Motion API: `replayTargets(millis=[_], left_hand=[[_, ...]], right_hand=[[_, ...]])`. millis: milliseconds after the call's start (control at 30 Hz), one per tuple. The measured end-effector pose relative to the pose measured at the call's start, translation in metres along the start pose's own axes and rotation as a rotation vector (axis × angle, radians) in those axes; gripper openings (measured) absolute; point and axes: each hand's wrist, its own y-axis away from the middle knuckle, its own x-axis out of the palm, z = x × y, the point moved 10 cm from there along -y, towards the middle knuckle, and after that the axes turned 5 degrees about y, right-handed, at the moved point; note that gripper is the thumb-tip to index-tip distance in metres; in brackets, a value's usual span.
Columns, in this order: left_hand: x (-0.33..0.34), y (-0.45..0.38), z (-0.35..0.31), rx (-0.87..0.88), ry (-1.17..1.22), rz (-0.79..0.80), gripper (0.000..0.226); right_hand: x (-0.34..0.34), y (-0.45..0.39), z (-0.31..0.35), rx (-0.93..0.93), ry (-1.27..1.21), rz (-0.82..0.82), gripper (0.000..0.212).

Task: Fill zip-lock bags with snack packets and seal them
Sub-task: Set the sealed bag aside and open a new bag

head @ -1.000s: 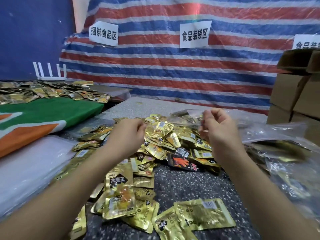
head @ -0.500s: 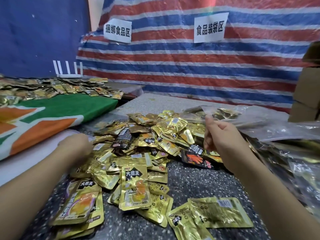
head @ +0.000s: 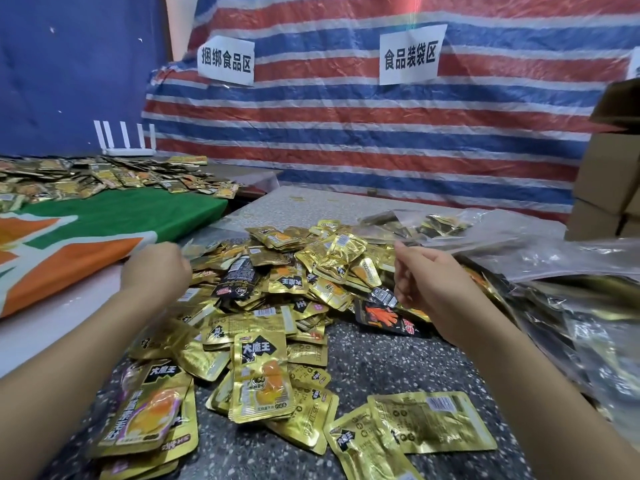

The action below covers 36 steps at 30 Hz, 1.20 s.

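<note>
A big heap of gold snack packets (head: pixel 287 282), with a few black ones, covers the speckled table (head: pixel 381 368). My right hand (head: pixel 429 278) is raised over the heap's right side and pinches the edge of a clear zip-lock bag (head: pixel 450 233), which lies back to the right with some packets inside. My left hand (head: pixel 156 271) is down at the heap's left edge, seen from the back. Its curled fingers are hidden, so whether it holds packets cannot be told.
Crumpled clear bags with gold packets (head: pixel 571 306) pile up along the right. Cardboard boxes (head: pixel 609 181) are stacked at the far right. A green and orange cloth (head: pixel 104 223) lies left, with more packets (head: pixel 104 174) and a white router (head: pixel 128 147) behind it.
My left hand has let go of the bag and dropped to the left edge of the heap. My right hand keeps its pinch on the bag's edge.
</note>
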Motion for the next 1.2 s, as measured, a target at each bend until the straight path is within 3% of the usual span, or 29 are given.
replayTargets(millis=[100, 233, 367, 433, 500, 567, 700, 867, 1033, 1200], left_hand=[[-0.031, 0.026, -0.072, 0.215, 0.309, -0.121, 0.025], [-0.059, 0.081, -0.166, 0.521, 0.617, -0.192, 0.018], [-0.056, 0.137, -0.227, 0.746, 0.762, -0.170, 0.012], [-0.044, 0.157, -0.243, 0.825, 0.773, -0.118, 0.020], [-0.031, 0.173, -0.251, 0.910, 0.720, -0.086, 0.030], [-0.022, 0.182, -0.252, 0.958, 0.708, -0.030, 0.033], [-0.015, 0.184, -0.246, 0.962, 0.680, -0.008, 0.039], [-0.003, 0.185, -0.243, 0.942, 0.621, 0.066, 0.045], [0.003, 0.178, -0.229, 0.781, 0.742, 0.149, 0.073], [0.004, 0.148, -0.208, 0.456, 0.981, 0.158, 0.032]], right_hand=[[0.004, 0.002, -0.001, 0.015, -0.041, 0.031, 0.041], [0.012, 0.002, -0.004, 0.076, -0.138, 0.082, 0.020], [0.018, 0.002, -0.015, 0.208, -0.228, 0.129, 0.052], [0.018, 0.002, -0.022, 0.234, -0.204, 0.143, 0.070], [0.013, 0.000, -0.027, 0.240, -0.186, 0.124, 0.074], [0.008, -0.001, -0.030, 0.237, -0.146, 0.105, 0.065], [0.000, -0.004, -0.031, 0.229, -0.082, 0.059, 0.035], [-0.006, -0.006, -0.028, 0.198, -0.064, 0.001, 0.026], [-0.001, -0.004, -0.022, 0.159, -0.093, 0.057, 0.019], [0.021, 0.004, -0.010, 0.061, 0.006, 0.164, 0.021]])
